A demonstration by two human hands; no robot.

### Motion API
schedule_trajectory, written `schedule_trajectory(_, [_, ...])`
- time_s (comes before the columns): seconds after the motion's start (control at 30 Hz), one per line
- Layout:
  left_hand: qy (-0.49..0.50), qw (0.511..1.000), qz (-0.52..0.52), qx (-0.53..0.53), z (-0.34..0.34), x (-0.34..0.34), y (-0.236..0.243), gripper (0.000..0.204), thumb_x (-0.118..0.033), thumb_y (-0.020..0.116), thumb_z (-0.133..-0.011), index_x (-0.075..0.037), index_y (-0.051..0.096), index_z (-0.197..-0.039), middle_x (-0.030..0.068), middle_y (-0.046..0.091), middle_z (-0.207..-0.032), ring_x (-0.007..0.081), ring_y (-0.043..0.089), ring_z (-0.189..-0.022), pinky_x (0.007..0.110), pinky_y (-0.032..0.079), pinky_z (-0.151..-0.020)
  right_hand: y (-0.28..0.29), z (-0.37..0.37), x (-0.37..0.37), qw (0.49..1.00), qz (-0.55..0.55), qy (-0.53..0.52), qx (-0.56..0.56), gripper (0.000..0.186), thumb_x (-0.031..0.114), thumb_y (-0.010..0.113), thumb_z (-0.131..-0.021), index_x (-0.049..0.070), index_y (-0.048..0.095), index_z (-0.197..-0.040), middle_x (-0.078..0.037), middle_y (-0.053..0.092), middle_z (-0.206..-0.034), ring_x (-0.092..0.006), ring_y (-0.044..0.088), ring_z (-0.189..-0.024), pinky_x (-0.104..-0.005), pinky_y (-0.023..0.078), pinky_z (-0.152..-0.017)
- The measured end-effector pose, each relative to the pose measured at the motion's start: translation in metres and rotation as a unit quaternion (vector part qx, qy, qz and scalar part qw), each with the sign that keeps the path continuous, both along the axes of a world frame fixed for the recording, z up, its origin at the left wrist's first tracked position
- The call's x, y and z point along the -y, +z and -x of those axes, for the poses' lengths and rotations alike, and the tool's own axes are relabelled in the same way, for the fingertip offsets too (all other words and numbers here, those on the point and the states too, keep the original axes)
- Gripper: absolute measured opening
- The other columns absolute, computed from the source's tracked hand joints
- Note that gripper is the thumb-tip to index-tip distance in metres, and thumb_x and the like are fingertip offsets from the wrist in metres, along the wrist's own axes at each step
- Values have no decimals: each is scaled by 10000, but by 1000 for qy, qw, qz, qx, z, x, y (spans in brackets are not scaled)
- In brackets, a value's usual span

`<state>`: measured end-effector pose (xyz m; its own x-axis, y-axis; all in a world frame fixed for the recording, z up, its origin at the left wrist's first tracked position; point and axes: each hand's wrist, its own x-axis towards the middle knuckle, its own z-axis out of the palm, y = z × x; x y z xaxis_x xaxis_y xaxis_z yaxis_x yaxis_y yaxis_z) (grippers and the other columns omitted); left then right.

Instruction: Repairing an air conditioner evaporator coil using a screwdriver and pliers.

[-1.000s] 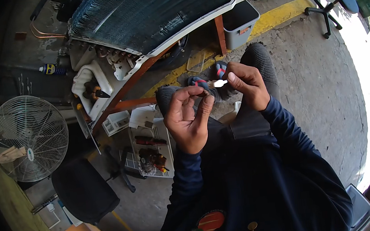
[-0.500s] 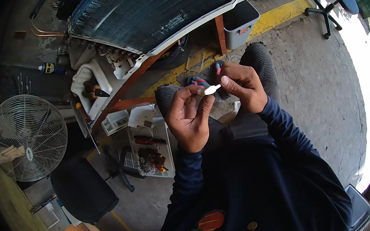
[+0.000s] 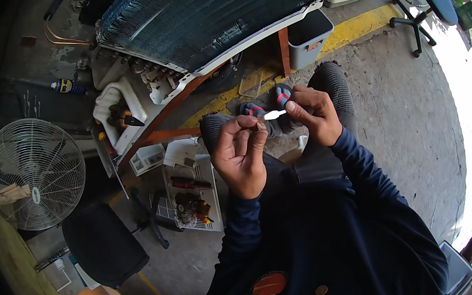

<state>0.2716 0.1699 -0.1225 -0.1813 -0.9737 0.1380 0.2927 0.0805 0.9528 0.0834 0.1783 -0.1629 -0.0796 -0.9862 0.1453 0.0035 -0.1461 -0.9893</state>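
Between my two hands, above my knees, is a small white tapered piece point(image 3: 272, 115) with a narrow tip. My right hand point(image 3: 319, 117) pinches that tip between thumb and forefinger. At the wider end, the thumb and forefinger of my left hand point(image 3: 242, 161) are pressed together around something small. I cannot make out whether that is the end of the white piece or a separate part. Below my hands are my feet in grey sandals with red-pink straps point(image 3: 283, 96).
A large finned coil point(image 3: 215, 18) rests on a rust-coloured frame ahead. A grey bin point(image 3: 311, 40) stands beyond my knees. To the left are a white tray with tools point(image 3: 209, 194), a black chair point(image 3: 106, 244), a fan point(image 3: 35, 173) and a spray can point(image 3: 68, 86).
My left fingers have shifted slightly down and left, leaving more of the white piece's wide end showing. The right hand keeps its pinch. The view has moved slightly.
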Motion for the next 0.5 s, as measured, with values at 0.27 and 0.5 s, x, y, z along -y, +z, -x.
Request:
schedule_trajectory(0.27, [25,995,44,90,-1,-4,-3,263,97,717,-912,35,623,-1149,132,682,-1116,173,661,-970,262,535,-909,-3,3,-3,997,51,-35,-34,331,171,678,-1011,-12,618,-743,-43,451,-739,-172,391,-675,-336,324,-661])
schedule_trajectory(0.5, [16,992,32,119,0,-8,4,246,95,709,-920,38,625,-1144,141,683,-1114,185,670,-983,275,540,-922,18,-2,-10,989,101,-50,-96,339,184,675,-1014,-8,617,-741,-44,458,-745,-174,395,-672,-336,321,-657])
